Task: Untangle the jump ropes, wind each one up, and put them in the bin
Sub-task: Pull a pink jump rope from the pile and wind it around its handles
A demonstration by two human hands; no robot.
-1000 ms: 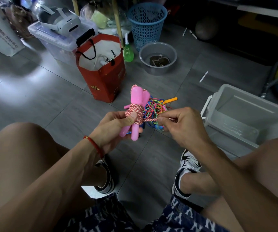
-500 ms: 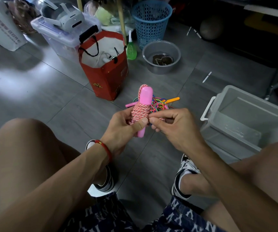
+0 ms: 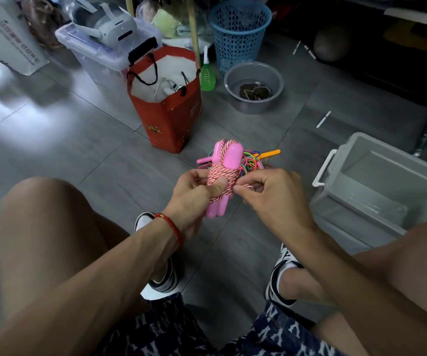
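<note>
A jump rope with two pink handles (image 3: 229, 160) and a red-and-white cord wound tightly round them is held upright in front of me. My left hand (image 3: 194, 195) grips the bundle, thumb pressed on the windings. My right hand (image 3: 271, 194) pinches the loose end of the cord at the bundle's right side. Behind it on the floor lies a tangle of coloured ropes (image 3: 251, 161) with an orange handle (image 3: 270, 153). A grey bin (image 3: 377, 181) stands open on the floor to my right.
Ahead on the grey tile floor stand a red paper bag (image 3: 171, 124), a green bottle (image 3: 207, 78), a grey basin (image 3: 253, 86), a blue basket (image 3: 240, 29) and a clear box (image 3: 99, 57) with a headset on top. My knees and shoes frame the floor below.
My right hand has kept wrapping the cord round the pink handles and now holds its short end against the bundle. The bundle has turned, so both handle tops show.
</note>
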